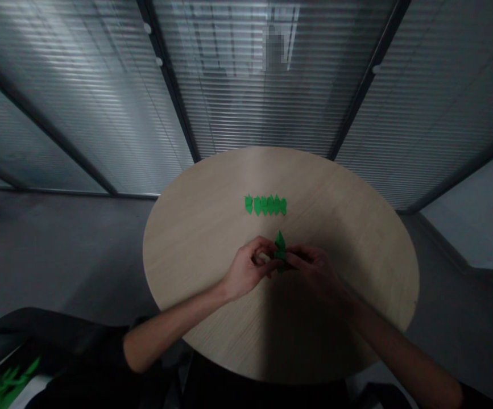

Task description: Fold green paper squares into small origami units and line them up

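Note:
Both my hands meet over the middle of a round wooden table (212,227). Between them is a small folded piece of green paper (280,243), its pointed tip sticking up. My left hand (248,267) pinches its left side with curled fingers. My right hand (312,266) pinches its right side. Farther back on the table lies a row of several finished green folded paper pieces (265,205), side by side and apart from my hands.
Glass walls with horizontal blinds (246,79) stand behind the table. Grey floor surrounds it. At the lower left lies a dark surface with green shapes (5,382) on a white sheet.

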Motion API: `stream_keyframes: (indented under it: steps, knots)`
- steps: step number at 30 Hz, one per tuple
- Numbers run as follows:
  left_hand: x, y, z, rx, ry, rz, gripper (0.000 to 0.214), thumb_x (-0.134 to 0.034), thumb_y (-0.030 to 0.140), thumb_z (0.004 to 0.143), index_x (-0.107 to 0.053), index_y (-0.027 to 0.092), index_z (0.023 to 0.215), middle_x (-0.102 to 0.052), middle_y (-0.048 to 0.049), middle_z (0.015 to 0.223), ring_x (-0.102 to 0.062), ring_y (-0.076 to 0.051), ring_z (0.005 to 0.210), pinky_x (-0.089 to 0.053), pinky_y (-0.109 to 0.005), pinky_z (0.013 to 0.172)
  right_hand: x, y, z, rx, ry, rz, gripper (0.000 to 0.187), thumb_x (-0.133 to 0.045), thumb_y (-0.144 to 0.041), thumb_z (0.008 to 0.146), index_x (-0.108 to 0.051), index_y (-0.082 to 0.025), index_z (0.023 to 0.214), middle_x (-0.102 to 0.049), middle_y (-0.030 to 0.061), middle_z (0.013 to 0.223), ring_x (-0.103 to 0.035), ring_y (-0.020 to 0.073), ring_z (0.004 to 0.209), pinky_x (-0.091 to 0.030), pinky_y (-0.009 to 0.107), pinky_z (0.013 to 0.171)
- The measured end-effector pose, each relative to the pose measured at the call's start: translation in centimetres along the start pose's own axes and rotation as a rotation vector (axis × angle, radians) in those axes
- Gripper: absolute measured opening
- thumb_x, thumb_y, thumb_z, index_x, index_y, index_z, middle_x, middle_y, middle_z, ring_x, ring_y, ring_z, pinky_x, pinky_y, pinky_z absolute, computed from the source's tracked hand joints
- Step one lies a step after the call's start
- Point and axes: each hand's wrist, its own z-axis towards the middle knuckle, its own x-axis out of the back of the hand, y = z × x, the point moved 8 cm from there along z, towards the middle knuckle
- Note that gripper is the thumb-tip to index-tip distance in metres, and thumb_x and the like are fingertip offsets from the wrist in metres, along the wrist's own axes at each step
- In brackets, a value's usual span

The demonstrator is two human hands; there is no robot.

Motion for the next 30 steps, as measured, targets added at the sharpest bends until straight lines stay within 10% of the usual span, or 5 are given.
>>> stream_keyframes:
  steps: [15, 30]
  knots:
    - [-0.86, -0.7, 0.67, 0.04, -0.102, -0.099, 0.045, -0.071, 0.057, 0.094, -0.064, 0.013, 0.098, -0.067, -0.0008, 0.073, -0.069, -0.013, 0.058, -0.06, -0.024, 0.054, 0.73, 0.38, 0.26, 0.072, 0.085, -0.184, 0.026, -0.079, -0.044, 0.083, -0.081, -0.02, 0.091, -0.081, 0.0059, 0.087, -0.077, 0.0215, 0.079, -0.064, 0.035, 0.076]
    - [-0.17, -0.17, 0.4, -0.012, -0.068, 0.021, 0.037, -0.071, 0.047, 0.096, -0.07, 0.011, 0.088, -0.073, -0.0046, 0.071, -0.07, -0.013, 0.06, -0.06, -0.024, 0.06, 0.45, 0.64, 0.19, 0.083, 0.074, -0.129, 0.026, -0.081, -0.043, 0.083, -0.081, -0.019, 0.092, -0.081, 0.0064, 0.086, -0.077, 0.02, 0.076, -0.064, 0.033, 0.074]
